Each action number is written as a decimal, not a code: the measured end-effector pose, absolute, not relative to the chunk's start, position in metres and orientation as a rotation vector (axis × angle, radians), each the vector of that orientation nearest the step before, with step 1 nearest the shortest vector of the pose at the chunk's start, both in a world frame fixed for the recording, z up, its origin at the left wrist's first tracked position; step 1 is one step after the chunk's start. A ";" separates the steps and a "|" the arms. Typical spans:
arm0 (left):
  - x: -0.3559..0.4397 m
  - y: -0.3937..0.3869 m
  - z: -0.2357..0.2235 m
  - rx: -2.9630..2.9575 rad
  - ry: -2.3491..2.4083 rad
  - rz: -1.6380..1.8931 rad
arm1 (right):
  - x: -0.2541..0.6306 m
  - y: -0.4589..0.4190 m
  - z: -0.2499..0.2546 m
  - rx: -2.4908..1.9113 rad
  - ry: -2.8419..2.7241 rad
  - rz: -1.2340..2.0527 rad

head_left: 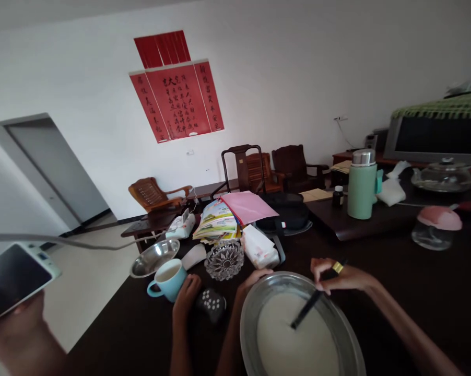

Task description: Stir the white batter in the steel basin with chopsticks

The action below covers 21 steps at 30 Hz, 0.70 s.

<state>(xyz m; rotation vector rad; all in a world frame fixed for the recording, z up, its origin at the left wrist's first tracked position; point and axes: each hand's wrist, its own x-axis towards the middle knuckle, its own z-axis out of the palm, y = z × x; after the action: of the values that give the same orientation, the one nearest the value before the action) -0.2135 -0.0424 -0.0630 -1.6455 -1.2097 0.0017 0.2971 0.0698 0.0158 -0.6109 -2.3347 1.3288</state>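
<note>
A wide metal bowl (248,334) of milky white liquid stands on the dark table in front of me. My left hand (257,275) grips its far left rim, most of the fingers hidden. Over the right rim, my right hand (339,277) pinches black chopsticks (309,305) with a gold band near the top. They slant down, tips in the liquid; whether one or two is unclear. To the left, another person's hand (188,292) touches a light blue mug (169,282). A dark object with pale dots (212,304) lies between that hand and the bowl.
Behind the bowl are a glass ashtray (224,260), a tissue pack (259,248), booklets (215,222) and a small steel basin (155,258). A green thermos (361,188) and pink-lidded jar (436,230) stand right. At far left a person's hand (22,329) holds a phone-like device (16,279).
</note>
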 end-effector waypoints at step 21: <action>-0.221 -0.028 -0.068 -1.786 -1.183 -0.244 | 0.288 0.056 0.011 -0.520 -2.292 1.347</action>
<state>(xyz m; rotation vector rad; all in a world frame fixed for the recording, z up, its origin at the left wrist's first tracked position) -0.2211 -0.0281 -0.0678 -1.7856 -1.1826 -0.2437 0.2884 0.0558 0.0109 -0.5202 -2.2921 1.3465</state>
